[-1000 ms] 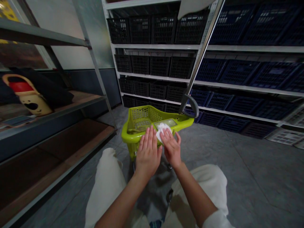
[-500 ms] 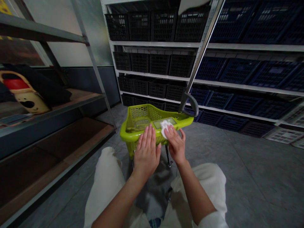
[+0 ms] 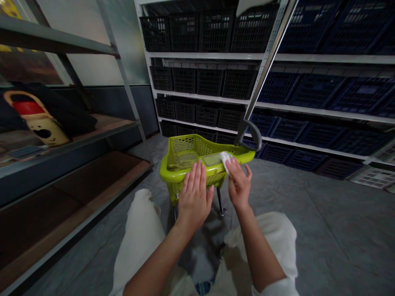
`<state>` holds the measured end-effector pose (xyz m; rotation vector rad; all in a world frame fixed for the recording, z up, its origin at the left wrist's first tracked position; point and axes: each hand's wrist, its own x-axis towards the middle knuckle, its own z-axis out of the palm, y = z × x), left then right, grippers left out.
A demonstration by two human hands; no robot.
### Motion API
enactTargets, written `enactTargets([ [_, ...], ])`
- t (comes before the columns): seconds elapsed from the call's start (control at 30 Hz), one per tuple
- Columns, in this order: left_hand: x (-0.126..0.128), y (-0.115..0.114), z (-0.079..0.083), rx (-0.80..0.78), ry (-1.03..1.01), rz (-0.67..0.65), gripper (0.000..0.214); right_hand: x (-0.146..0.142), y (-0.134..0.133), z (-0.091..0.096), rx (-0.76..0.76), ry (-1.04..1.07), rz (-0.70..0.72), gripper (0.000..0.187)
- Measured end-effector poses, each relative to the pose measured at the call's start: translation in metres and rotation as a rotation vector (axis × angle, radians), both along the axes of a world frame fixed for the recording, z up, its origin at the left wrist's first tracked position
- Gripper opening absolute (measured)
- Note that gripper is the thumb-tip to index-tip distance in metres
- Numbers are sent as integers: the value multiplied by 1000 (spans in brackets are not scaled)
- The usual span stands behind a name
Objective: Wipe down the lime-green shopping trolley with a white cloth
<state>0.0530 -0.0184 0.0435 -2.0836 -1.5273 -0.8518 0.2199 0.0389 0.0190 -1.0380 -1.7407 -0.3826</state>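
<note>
Fingers [image 3: 197, 177] of the left hand [image 3: 195, 199] are lying straight and close together, spread flat and gripping nothing, with their tips resting on the near rim of the green basket [image 3: 173, 174]. The right hand [image 3: 239, 188] is reaching just beside it, its fingers [image 3: 235, 169] bending over a white cloth [image 3: 224, 156] and pressing it against the basket's rim near the right corner; the thumb is hidden, so its part in the hold cannot be told. The cloth is showing only as a small crumpled patch beyond the fingertips, touching the rim.

The basket is standing on thin legs on the grey tiled floor [image 3: 324, 222], between the person's knees in pale trousers [image 3: 142, 238] and the far shelving. A metal pole [image 3: 266, 68] with a curved grey grip [image 3: 256, 137] is rising at a slant from the basket's far right corner. Behind it, black crates [image 3: 210, 82] and blue crates [image 3: 308, 90] are filling the white shelves. To the left, a yellow container with a red top [image 3: 41, 125] is sitting on a metal rack [image 3: 101, 131].
</note>
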Motion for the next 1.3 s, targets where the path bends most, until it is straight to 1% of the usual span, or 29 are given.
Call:
enactTargets([
  [0.07,0,0,0,-8,5,3,71,1,6,-2,27,175,-132,58],
  [0.1,0,0,0,-8,6,6,72,-1,5,-1,25,192,-150,59],
  [0.13,0,0,0,-4,5,9,71,-5,3,0,7,149,-125,59],
  [0.23,-1,0,-1,11,1,5,70,-13,-9,7,-60,-153,100,61],
  [0.27,-1,0,-1,15,-1,2,70,-13,-11,8,-73,-212,150,61],
  [0.3,-1,0,0,17,-3,0,70,-10,-10,9,-76,-216,159,61],
  [0.33,-1,0,0,17,-5,0,70,-6,-8,10,-68,-165,127,60],
  [0.43,1,1,0,10,-8,-1,73,1,0,10,-26,108,-78,58],
  [0.47,2,1,0,6,-10,-2,73,-1,0,11,-21,155,-122,57],
  [0.5,3,1,-1,4,-15,-1,74,-5,-2,13,-30,153,-130,57],
  [0.53,3,1,-1,6,-19,0,74,-10,-7,17,-51,106,-96,57],
  [0.63,2,2,-3,16,-19,-3,71,-21,-20,27,-124,-127,122,55],
  [0.67,1,2,-3,19,-15,-4,70,-20,-21,29,-139,-168,161,55],
  [0.7,0,2,-3,20,-10,-5,69,-16,-20,30,-143,-167,158,54],
  [0.73,-1,1,-3,17,-5,-3,69,-10,-16,30,-138,-128,118,52],
  [0.83,0,1,-2,0,7,7,69,6,0,26,-102,74,-91,50],
  [0.9,2,0,-1,-7,7,18,70,2,2,24,-87,139,-177,50],
  [0.93,2,1,-2,-5,6,22,70,-4,-2,25,-87,128,-175,51],
  [0.97,3,1,-2,1,4,25,70,-13,-8,27,-92,91,-138,52],
  [1.07,2,1,-5,19,-1,26,68,-35,-27,33,-128,-75,73,52],
  [1.1,1,1,-5,21,-1,24,68,-37,-30,35,-141,-110,123,52],
  [1.13,0,1,-5,19,-1,22,68,-34,-30,35,-149,-117,140,52],
  [1.2,-1,0,-4,5,4,15,69,-20,-21,34,-154,-46,85,50],
  [1.3,0,-1,-1,-10,8,8,71,3,-2,30,-149,145,-88,46],
])
